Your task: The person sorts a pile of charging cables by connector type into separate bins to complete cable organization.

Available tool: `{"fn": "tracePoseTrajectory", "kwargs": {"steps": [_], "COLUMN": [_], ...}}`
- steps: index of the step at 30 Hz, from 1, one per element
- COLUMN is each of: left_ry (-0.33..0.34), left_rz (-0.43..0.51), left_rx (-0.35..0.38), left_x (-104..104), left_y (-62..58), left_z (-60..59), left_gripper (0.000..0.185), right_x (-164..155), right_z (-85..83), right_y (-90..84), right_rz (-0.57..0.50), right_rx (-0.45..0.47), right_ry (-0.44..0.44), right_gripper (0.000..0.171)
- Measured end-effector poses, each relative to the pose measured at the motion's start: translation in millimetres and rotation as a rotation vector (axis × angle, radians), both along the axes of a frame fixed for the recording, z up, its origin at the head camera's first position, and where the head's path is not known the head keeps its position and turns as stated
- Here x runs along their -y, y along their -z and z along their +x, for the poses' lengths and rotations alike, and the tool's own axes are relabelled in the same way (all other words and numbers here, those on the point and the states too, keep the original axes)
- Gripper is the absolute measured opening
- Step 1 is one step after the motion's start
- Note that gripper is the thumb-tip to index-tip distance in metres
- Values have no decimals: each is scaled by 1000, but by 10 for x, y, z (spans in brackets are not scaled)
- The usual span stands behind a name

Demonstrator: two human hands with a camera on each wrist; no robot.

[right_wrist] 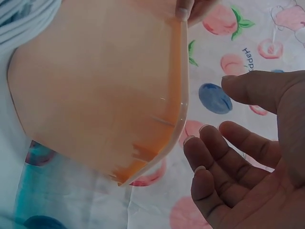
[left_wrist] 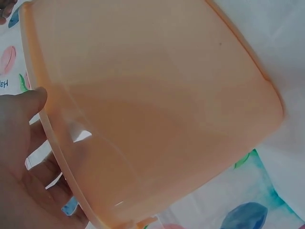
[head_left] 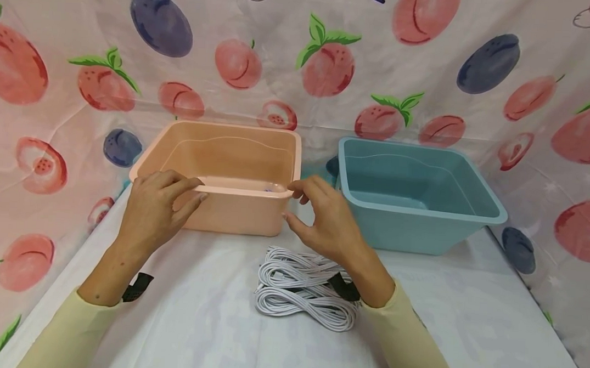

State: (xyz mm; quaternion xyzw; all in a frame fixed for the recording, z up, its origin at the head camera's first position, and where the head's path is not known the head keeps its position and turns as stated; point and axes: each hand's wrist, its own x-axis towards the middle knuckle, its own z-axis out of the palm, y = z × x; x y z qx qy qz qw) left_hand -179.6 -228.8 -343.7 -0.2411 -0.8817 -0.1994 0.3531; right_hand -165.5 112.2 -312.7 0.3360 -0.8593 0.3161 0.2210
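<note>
A: What is the left hand (head_left: 157, 208) doing?

B: It is pinching the front rim of the orange tub (head_left: 234, 214). The thumb is pressing on the outside and the fingers are reaching over to the inside.

A: Where is that tub sitting?

B: It is standing on the white table (head_left: 210, 323), left of the blue tub (head_left: 406, 233), with its mouth facing up. A blue spot (head_left: 269, 190) is showing on its floor, too small to make out.

A: Is the right hand (head_left: 325, 218) gripping it too?

B: It is hovering just beside the front right corner. Its thumb and fingers are standing apart, the fingers bending loosely, and a narrow gap is showing between them and the rim in the right wrist view.

A: What is lying below it?

B: White cables (head_left: 294, 305) are lying in looped bundles in front of the tubs, and the right forearm is hiding part of them.

A: And the blue tub?

B: It is standing upright just beyond the right hand, its mouth facing up as well. Behind both tubs a fruit-patterned cloth (head_left: 276, 40) is hanging, and pale sleeves (head_left: 71, 333) are covering the person's forearms.
</note>
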Motion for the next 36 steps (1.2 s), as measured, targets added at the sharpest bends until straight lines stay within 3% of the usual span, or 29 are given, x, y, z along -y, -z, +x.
{"fn": "tracePoseTrajectory", "kwargs": {"steps": [19,26,36], "left_ry": [-11,63,191], "left_rz": [-13,25,69], "left_rx": [53,21,-41], "left_x": [-45,-172,-563], "left_y": [9,-32,-188], "left_z": [20,-39,-135], "left_gripper": [28,31,32], "right_x": [-132,-185,-290], "right_z": [178,265,348], "right_y": [91,103,176], "right_rz": [63,98,128], "right_rx": [21,24,45], "right_ry": [-7,-7,1], "right_gripper": [43,43,42]}}
